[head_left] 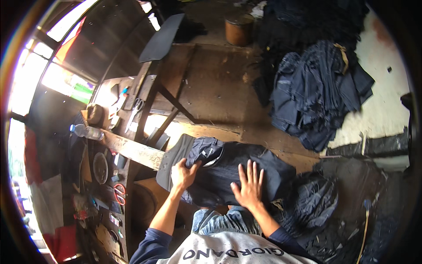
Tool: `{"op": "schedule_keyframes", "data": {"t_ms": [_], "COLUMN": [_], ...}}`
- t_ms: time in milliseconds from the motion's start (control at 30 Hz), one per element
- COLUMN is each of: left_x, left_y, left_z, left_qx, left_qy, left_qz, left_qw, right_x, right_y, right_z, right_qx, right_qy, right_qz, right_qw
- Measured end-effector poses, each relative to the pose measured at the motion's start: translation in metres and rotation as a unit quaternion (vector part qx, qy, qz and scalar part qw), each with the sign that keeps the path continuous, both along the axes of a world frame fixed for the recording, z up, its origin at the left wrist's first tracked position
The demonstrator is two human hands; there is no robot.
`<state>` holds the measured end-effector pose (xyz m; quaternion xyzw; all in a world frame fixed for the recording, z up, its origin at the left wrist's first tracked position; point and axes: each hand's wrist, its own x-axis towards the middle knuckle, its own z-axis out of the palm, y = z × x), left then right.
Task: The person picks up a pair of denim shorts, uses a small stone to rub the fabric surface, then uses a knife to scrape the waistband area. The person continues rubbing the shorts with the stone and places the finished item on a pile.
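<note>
A pair of dark denim trousers (228, 180) is spread over a narrow padded board (172, 163) in front of me. A label and a light edge show near their left end. My left hand (183, 175) grips the cloth there, with the fingers curled and the thumb toward the label. Flat on the middle of the trousers lies my right hand (249, 185), its fingers outstretched and spread. The far right of the cloth hangs toward a crumpled dark bundle (314, 200).
A big pile of dark denim clothes (312, 88) lies at the far right. Left stands a wooden bench with red-handled scissors (119, 193), other scissors (137, 105), a plastic bottle (87, 132) and a round dish (100, 168). A brown bucket (238, 31) stands at the back.
</note>
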<state>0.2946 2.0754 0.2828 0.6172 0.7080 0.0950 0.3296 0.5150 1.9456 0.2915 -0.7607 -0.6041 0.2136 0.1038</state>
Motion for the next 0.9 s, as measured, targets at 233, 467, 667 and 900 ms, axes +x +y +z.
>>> {"op": "schedule_keyframes", "data": {"t_ms": [233,467,667,900], "left_x": [-0.068,-0.087,-0.092,-0.066], "left_y": [0.111,0.095,0.132,0.172], "left_z": [0.004,-0.014,-0.068,-0.057], "left_qx": [-0.008,-0.52,-0.706,-0.594], "left_qy": [-0.147,-0.599,-0.514,-0.554], "left_qz": [0.108,0.14,0.096,0.049], "left_qw": [0.983,0.593,0.478,0.581], "right_x": [-0.074,-0.062,-0.073,-0.092], "right_y": [0.076,0.055,0.072,0.09], "right_z": [-0.031,-0.052,-0.029,-0.023], "right_qx": [0.122,0.124,0.196,0.18], "right_qy": [0.025,0.051,0.112,0.053], "right_qz": [0.083,0.09,0.008,-0.098], "right_qw": [0.989,0.987,0.974,0.977]}}
